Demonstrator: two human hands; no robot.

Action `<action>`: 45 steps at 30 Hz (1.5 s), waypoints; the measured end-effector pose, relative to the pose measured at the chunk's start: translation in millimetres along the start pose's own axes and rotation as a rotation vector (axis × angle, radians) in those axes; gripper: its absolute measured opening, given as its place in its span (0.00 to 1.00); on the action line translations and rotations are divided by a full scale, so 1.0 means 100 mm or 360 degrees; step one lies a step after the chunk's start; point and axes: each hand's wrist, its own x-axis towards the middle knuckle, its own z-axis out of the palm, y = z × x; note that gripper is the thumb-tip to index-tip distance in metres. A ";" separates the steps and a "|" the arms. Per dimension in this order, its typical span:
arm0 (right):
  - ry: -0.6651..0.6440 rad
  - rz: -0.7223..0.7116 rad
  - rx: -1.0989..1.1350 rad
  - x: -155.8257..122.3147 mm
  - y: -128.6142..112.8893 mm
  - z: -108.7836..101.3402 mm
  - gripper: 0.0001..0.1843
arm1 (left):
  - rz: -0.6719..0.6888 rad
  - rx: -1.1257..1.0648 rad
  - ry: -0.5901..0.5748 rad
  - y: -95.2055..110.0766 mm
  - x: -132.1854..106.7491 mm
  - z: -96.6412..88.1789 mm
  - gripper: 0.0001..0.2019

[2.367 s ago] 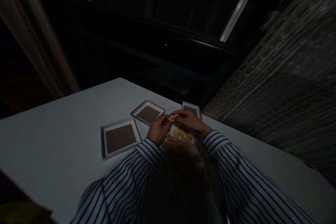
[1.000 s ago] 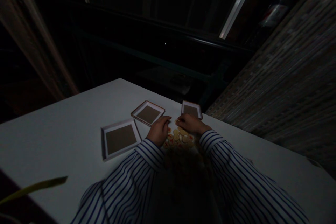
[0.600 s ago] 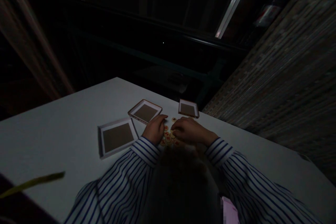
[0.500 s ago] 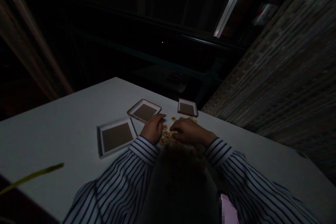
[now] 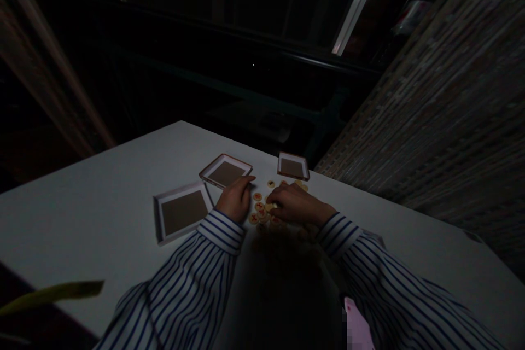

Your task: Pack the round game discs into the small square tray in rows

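Note:
Round wooden Chinese chess pieces (image 5: 259, 206) with red or black characters lie loosely between my two hands, some overlapping. My right hand (image 5: 296, 203) is over the right part of the pile, thumb and fingers closed on a Chinese chess piece (image 5: 269, 207) whose face I cannot read. To the left of the pile, my left hand (image 5: 235, 200) rests on the table with its fingers stretched forward and holds nothing. It lies beside the middle open box part (image 5: 205, 178). More pieces near my body sink into dark shadow.
A larger shallow box part (image 5: 157, 224) lies left on the white table (image 5: 102, 191), and a small one (image 5: 307, 176) at the far edge. A yellow strip (image 5: 61, 291) shows at lower left, a pink object (image 5: 357, 322) at lower right. A woven curtain (image 5: 443, 93) hangs at right.
My left hand has drawn slightly to the left, away from the pieces. My right hand stays over the pile with a small finger shift, and more pieces show beyond it.

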 end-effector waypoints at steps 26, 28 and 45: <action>0.0375 0.0360 0.1848 0.03 0.16 0.04 0.17 | 0.0068 -0.0385 -0.0103 0.12 -0.01 0.00 0.12; 0.0395 0.0352 0.1918 0.05 0.14 0.04 0.16 | 0.0094 -0.0405 -0.0109 0.14 -0.01 0.00 0.13; 0.0449 0.0358 0.2068 0.19 0.01 0.08 0.13 | 0.0176 -0.0144 -0.0120 0.11 0.01 -0.10 0.12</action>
